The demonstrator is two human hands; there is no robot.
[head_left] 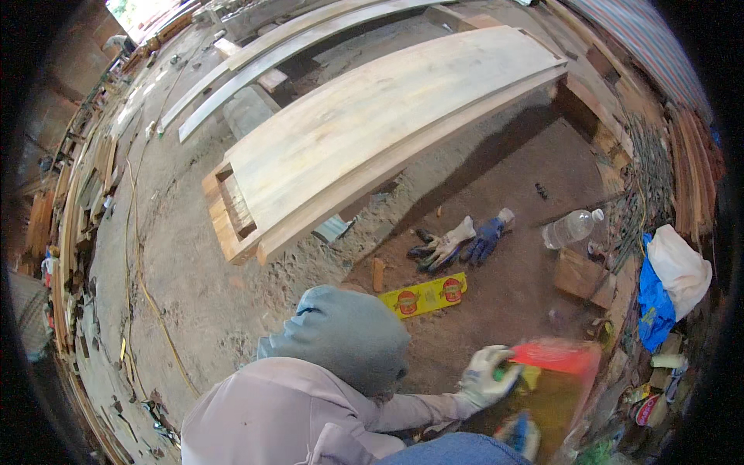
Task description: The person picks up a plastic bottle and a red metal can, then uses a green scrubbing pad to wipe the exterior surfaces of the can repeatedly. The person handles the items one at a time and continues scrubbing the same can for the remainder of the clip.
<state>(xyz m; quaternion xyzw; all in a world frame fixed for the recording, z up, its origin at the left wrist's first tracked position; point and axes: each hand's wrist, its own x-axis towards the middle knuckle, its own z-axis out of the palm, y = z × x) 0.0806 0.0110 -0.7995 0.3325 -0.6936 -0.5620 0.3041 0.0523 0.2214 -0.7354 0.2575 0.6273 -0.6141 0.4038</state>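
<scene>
At the lower right, beside a blue denim leg [457, 451], see a flat, blurred red, yellow and brown sheet-like item [559, 387]. Held, by the look of it, in the white-gloved left hand [480, 377], with fingers curled narrowly around a small green part [498, 374] at its near edge. Just below, a blurred white-and-blue patch, probably the gloved right hand [521, 435]; unable to tell its grip, wide or narrow.

For steady handling, best to pinch firmly near the edge, support the lower side too, and go slowly, given the blur. Mind the brown wooden block [583, 276] and clear plastic bottle [570, 230] beyond, likely the easiest to knock.

Nearer the middle, on the reddish-brown floor [442, 341], a yellow rectangular strip with red emblems [425, 297] and crumpled white-and-blue work gloves [484, 242]. Farther off, a long pale wooden panel [395, 116] with a slotted end.
</scene>
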